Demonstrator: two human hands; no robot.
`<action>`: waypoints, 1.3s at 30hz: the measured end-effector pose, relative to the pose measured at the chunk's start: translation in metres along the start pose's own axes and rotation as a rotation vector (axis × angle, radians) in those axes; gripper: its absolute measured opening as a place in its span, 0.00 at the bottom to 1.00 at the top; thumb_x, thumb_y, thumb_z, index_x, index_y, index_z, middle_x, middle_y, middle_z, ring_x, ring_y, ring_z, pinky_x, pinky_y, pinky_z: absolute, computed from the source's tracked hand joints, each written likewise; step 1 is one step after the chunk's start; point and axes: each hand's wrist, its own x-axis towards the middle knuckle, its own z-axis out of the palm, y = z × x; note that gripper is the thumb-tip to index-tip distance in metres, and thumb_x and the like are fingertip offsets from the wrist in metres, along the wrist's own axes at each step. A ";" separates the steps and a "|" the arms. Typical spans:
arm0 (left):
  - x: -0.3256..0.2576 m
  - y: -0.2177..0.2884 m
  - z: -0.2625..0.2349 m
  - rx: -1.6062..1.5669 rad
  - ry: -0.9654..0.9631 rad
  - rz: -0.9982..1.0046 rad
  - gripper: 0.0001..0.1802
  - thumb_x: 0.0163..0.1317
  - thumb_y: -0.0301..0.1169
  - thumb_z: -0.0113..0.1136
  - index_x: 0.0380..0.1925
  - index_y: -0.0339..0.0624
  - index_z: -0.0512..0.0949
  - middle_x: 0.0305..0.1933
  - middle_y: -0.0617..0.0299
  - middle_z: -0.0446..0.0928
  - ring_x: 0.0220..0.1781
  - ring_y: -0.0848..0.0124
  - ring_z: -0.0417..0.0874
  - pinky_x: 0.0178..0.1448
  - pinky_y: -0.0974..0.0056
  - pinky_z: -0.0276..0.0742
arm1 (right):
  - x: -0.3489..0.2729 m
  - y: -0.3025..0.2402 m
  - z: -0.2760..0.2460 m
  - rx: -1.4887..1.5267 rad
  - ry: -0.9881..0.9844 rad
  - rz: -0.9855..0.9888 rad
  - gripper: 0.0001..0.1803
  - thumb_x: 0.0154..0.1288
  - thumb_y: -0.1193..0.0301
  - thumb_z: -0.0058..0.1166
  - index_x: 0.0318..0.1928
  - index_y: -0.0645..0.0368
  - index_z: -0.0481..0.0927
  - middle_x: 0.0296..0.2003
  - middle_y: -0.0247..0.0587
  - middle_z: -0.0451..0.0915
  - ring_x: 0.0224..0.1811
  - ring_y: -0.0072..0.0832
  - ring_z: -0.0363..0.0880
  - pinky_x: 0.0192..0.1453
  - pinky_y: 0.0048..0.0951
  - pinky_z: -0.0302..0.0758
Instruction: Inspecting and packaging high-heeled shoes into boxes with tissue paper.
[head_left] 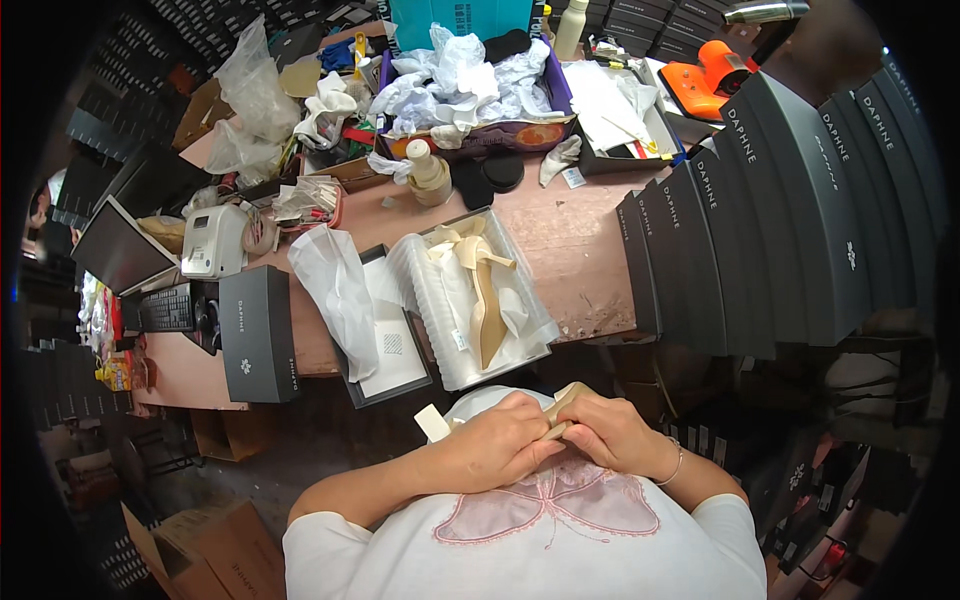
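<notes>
1. Head view, looking down: the left hand [497,447] and the right hand [607,432] meet close to the person's chest, fingers curled tight around a beige high-heeled shoe [562,408], which sits pinched between both sets of fingertips.
2. That shoe is smooth and matte, its narrow pointed end poking up just above the right fingers; the rest is hidden by the hands.
3. Just beyond the fingers lies an open shoe box [452,352] lined with crinkled white tissue, and in it rests a second beige shoe [487,300], slim, with a long tapering heel.
4. Left of the fingers and a little further out, a flat dark box lid [385,385] holds a white sheet, and a loose puff of white tissue paper [335,280] drapes over it.
5. Further left stands a closed matte grey shoe box [257,335], rectangular.
6. Right of the fingers, a fanned stack of grey boxes [790,220] curves away.
7. The surface is a worn pinkish-brown worktable [575,240], scuffed and stained.
8. Its far end is crowded: a purple tray heaped with crumpled white paper [465,75], a small white label printer [212,240], a black keyboard [167,308], an orange handheld tool [712,78].
9. Cardboard cartons [215,555] sit on the floor below the left elbow.
</notes>
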 end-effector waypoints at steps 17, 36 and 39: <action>0.000 0.004 -0.014 0.064 0.027 0.010 0.16 0.65 0.39 0.56 0.37 0.34 0.79 0.37 0.56 0.76 0.50 0.57 0.71 0.52 0.59 0.71 | 0.012 0.021 -0.004 0.091 0.041 -0.276 0.15 0.60 0.68 0.61 0.45 0.62 0.78 0.36 0.41 0.79 0.39 0.36 0.77 0.45 0.33 0.73; -0.004 0.000 -0.007 -0.007 0.092 0.007 0.15 0.68 0.36 0.48 0.28 0.37 0.76 0.31 0.55 0.73 0.42 0.57 0.71 0.52 0.56 0.67 | 0.007 0.017 0.015 0.241 0.111 -0.021 0.09 0.66 0.70 0.54 0.40 0.63 0.80 0.34 0.40 0.79 0.36 0.31 0.76 0.41 0.28 0.73; -0.006 0.000 -0.004 -0.006 0.131 0.004 0.15 0.68 0.35 0.49 0.29 0.36 0.76 0.31 0.54 0.73 0.42 0.56 0.72 0.52 0.56 0.67 | 0.008 0.014 0.017 0.303 0.114 0.037 0.08 0.67 0.70 0.52 0.40 0.63 0.79 0.32 0.38 0.78 0.33 0.26 0.74 0.37 0.24 0.72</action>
